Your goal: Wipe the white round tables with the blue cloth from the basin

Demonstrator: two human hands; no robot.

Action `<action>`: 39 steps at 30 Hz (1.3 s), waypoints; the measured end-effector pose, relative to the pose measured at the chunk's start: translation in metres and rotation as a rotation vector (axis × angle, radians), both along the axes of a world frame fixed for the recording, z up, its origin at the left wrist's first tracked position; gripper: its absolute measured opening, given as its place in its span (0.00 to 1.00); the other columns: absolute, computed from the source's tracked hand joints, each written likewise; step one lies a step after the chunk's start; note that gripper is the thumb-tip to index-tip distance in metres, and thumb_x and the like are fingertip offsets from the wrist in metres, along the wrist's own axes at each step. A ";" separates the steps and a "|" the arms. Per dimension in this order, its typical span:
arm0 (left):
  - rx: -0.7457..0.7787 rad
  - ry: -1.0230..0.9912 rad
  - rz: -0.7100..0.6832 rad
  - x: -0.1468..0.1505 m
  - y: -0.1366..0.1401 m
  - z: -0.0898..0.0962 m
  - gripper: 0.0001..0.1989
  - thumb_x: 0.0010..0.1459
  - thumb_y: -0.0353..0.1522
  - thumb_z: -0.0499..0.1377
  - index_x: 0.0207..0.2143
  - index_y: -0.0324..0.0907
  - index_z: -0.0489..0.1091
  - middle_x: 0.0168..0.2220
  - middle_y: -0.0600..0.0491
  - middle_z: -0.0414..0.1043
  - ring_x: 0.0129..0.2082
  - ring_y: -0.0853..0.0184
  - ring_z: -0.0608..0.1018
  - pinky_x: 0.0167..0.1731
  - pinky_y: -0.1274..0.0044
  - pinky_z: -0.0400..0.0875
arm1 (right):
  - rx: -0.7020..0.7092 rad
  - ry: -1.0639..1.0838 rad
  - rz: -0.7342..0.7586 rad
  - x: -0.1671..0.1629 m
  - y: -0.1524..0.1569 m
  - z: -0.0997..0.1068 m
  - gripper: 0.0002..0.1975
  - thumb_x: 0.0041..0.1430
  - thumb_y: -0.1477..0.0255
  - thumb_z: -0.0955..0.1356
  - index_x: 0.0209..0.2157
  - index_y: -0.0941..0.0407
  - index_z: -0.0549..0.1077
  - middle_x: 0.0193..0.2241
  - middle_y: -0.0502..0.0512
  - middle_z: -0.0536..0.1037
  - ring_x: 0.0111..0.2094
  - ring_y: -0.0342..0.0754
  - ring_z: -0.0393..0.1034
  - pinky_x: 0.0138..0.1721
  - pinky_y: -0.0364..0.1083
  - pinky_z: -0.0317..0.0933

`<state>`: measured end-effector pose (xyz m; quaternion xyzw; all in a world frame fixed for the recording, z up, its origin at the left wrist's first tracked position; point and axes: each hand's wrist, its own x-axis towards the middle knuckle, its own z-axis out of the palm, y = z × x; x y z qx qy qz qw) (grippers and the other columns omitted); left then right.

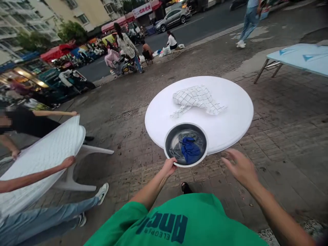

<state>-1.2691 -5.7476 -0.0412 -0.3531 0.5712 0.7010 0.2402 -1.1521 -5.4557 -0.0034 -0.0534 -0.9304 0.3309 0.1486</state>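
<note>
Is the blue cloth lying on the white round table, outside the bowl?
No, the blue cloth lies inside the bowl; only the checked white cloth lies on the round table.

The round table (230,130) is bare at 3 and 9 o'clock, open for a hand. A checked cloth (196,99) blocks 12 o'clock; the basin (186,145) fills 6 o'clock. A tilted table (43,153) with 2 people crowds the left paving.

Soft, dim daylight; faint shadows; edges bowed, perhaps by a wide lens.
</note>
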 end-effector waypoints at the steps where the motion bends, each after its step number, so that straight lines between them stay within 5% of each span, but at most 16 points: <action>1: 0.007 0.001 -0.013 0.000 -0.004 -0.007 0.12 0.34 0.19 0.55 0.22 0.42 0.59 0.13 0.62 0.57 0.13 0.73 0.62 0.14 0.82 0.57 | 0.060 -0.087 0.114 -0.031 -0.019 0.001 0.22 0.67 0.59 0.67 0.59 0.53 0.73 0.58 0.64 0.74 0.58 0.57 0.70 0.57 0.55 0.68; 5: 0.038 -0.001 -0.071 -0.010 -0.022 -0.033 0.13 0.31 0.21 0.55 0.25 0.41 0.63 0.14 0.59 0.62 0.13 0.70 0.65 0.14 0.80 0.60 | 0.410 -0.617 0.432 -0.144 -0.107 -0.022 0.52 0.41 0.64 0.82 0.68 0.51 0.63 0.73 0.66 0.51 0.72 0.76 0.43 0.65 0.70 0.54; 7: 0.053 -0.002 -0.093 -0.021 -0.034 -0.045 0.15 0.31 0.22 0.55 0.28 0.40 0.65 0.16 0.57 0.67 0.14 0.68 0.68 0.14 0.79 0.60 | 0.484 -0.670 0.478 -0.173 -0.134 -0.044 0.44 0.44 0.73 0.78 0.65 0.51 0.67 0.73 0.64 0.52 0.71 0.76 0.44 0.63 0.70 0.56; 11: 0.059 -0.010 -0.124 -0.047 -0.054 -0.063 0.19 0.30 0.23 0.56 0.31 0.40 0.66 0.19 0.56 0.70 0.15 0.67 0.69 0.14 0.79 0.61 | 0.194 -0.589 0.308 -0.207 -0.137 -0.068 0.21 0.47 0.84 0.65 0.43 0.59 0.77 0.50 0.63 0.77 0.51 0.55 0.72 0.51 0.48 0.66; 14: 0.070 -0.027 -0.155 -0.067 -0.062 -0.068 0.18 0.31 0.23 0.56 0.31 0.41 0.65 0.18 0.56 0.68 0.15 0.66 0.68 0.14 0.78 0.63 | -0.251 -0.632 0.097 -0.234 -0.123 -0.060 0.10 0.46 0.78 0.64 0.33 0.57 0.73 0.28 0.52 0.75 0.33 0.48 0.71 0.36 0.44 0.64; 17: 0.086 -0.027 -0.166 -0.084 -0.062 -0.069 0.19 0.33 0.23 0.55 0.33 0.41 0.64 0.18 0.57 0.68 0.15 0.66 0.68 0.13 0.77 0.63 | -0.526 -0.604 -0.021 -0.259 -0.118 -0.044 0.09 0.49 0.70 0.65 0.32 0.55 0.73 0.24 0.49 0.73 0.28 0.47 0.69 0.30 0.43 0.61; 21: 0.111 -0.023 -0.147 -0.103 -0.050 -0.071 0.23 0.34 0.23 0.55 0.38 0.41 0.64 0.19 0.56 0.69 0.17 0.64 0.70 0.14 0.75 0.65 | -0.505 -0.613 0.140 -0.285 -0.113 -0.028 0.17 0.48 0.70 0.66 0.41 0.56 0.78 0.40 0.56 0.82 0.39 0.52 0.76 0.38 0.46 0.68; 27: 0.079 -0.003 -0.014 -0.114 -0.022 -0.081 0.24 0.34 0.24 0.56 0.40 0.41 0.64 0.22 0.57 0.69 0.18 0.67 0.70 0.17 0.78 0.63 | -0.403 -0.680 0.535 -0.316 -0.088 -0.007 0.24 0.44 0.79 0.63 0.41 0.54 0.82 0.49 0.54 0.82 0.50 0.52 0.75 0.56 0.50 0.69; 32: 0.050 -0.034 0.078 -0.107 -0.001 -0.090 0.25 0.32 0.24 0.55 0.39 0.41 0.64 0.21 0.57 0.69 0.17 0.67 0.70 0.17 0.78 0.63 | -0.484 -0.549 0.386 -0.342 -0.075 -0.014 0.22 0.58 0.71 0.64 0.54 0.55 0.75 0.52 0.58 0.80 0.50 0.53 0.76 0.53 0.52 0.71; 35: 0.054 -0.062 0.105 -0.099 0.009 -0.090 0.24 0.31 0.25 0.54 0.38 0.42 0.63 0.18 0.58 0.66 0.16 0.67 0.68 0.16 0.78 0.62 | -0.317 -0.556 0.375 -0.345 -0.081 -0.037 0.23 0.65 0.63 0.63 0.57 0.59 0.72 0.55 0.66 0.77 0.55 0.57 0.73 0.59 0.55 0.66; 39: 0.058 -0.095 0.136 -0.085 0.019 -0.086 0.21 0.32 0.25 0.54 0.35 0.43 0.61 0.18 0.59 0.64 0.14 0.69 0.66 0.14 0.80 0.57 | 0.273 -0.640 0.595 -0.313 -0.091 -0.072 0.39 0.52 0.67 0.75 0.64 0.61 0.67 0.69 0.75 0.59 0.65 0.72 0.61 0.59 0.61 0.65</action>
